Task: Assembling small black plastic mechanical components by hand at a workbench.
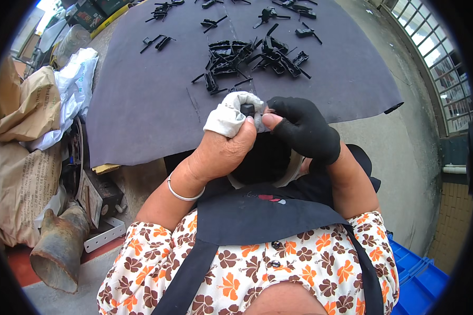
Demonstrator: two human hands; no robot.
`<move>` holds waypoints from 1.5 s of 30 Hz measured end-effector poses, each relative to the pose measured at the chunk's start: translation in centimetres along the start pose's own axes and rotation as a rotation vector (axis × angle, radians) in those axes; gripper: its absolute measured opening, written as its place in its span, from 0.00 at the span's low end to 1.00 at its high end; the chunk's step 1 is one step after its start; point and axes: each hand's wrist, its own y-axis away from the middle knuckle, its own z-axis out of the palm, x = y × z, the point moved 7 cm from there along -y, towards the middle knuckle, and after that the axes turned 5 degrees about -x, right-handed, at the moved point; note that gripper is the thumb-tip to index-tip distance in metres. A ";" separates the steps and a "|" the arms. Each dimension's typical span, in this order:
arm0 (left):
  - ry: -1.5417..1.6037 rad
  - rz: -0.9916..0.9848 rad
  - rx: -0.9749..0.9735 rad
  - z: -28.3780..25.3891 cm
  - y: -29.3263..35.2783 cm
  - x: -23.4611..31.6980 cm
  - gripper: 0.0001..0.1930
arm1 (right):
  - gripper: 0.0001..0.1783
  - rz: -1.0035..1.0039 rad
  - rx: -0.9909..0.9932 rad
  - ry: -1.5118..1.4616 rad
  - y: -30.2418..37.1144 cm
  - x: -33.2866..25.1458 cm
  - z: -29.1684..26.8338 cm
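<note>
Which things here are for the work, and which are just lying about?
Seems for the work: small dark piece, white cloth, black glove, black parts, grey table.

Seems just lying about: brown paper sacks, white plastic bag, rusty pipe, blue crate.

- Left hand [228,144]: fingers [243,97], covered by white cloth, curl round; bare thumb bends inward.
- Right hand [302,123], in a black fingerless glove [311,134]: fingers curled, thumb tip beside a fingertip.
- Bare forearms [157,202] angle inward, hands close together.
</note>
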 end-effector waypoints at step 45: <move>0.057 -0.200 -0.039 -2.1 1.1 -0.9 0.13 | 0.13 -0.100 0.104 0.096 -0.2 -1.4 0.7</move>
